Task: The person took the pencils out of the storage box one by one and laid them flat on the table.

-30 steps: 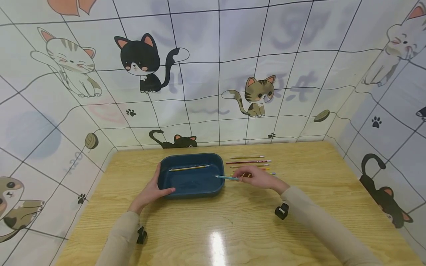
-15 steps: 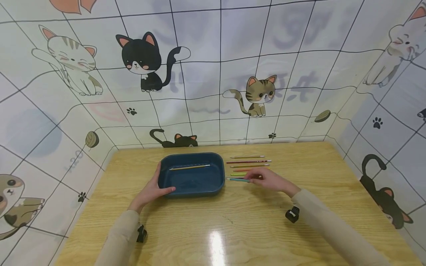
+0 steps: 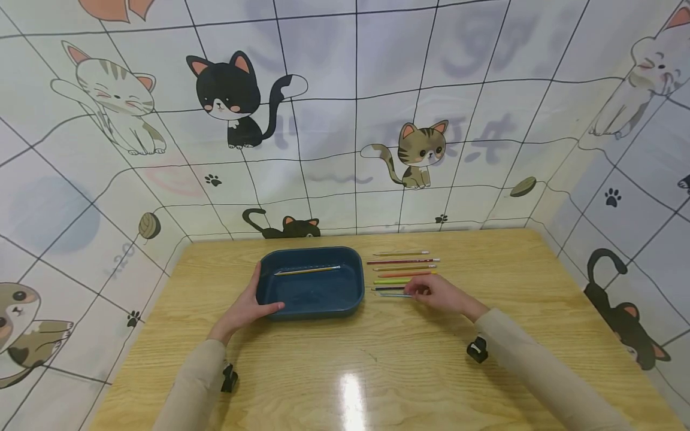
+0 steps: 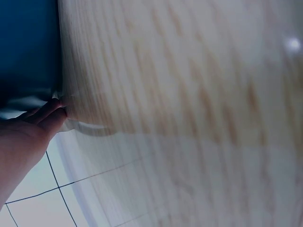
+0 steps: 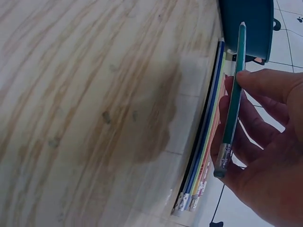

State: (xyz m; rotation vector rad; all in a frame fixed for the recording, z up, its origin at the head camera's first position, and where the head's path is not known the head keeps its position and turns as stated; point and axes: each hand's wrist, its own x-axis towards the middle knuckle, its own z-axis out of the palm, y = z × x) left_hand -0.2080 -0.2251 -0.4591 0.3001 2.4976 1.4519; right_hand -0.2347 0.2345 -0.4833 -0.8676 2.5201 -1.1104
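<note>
Our right hand (image 3: pixel 439 294) pinches a teal pencil (image 5: pixel 233 99) between thumb and fingers, low over the table (image 3: pixel 377 371), just in front of the row of pencils (image 3: pixel 403 267) and to the right of the blue tray (image 3: pixel 311 291). Our left hand (image 3: pixel 244 310) grips the tray's near left corner, thumb on the front rim. One yellow pencil (image 3: pixel 307 271) lies inside the tray, toward its far wall.

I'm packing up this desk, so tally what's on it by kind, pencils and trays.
Yellow pencil in the blue tray: 1
Pencils lying on the table: 6
Teal pencil pinched in the right hand: 1
Blue trays: 1
Total: 9
</note>
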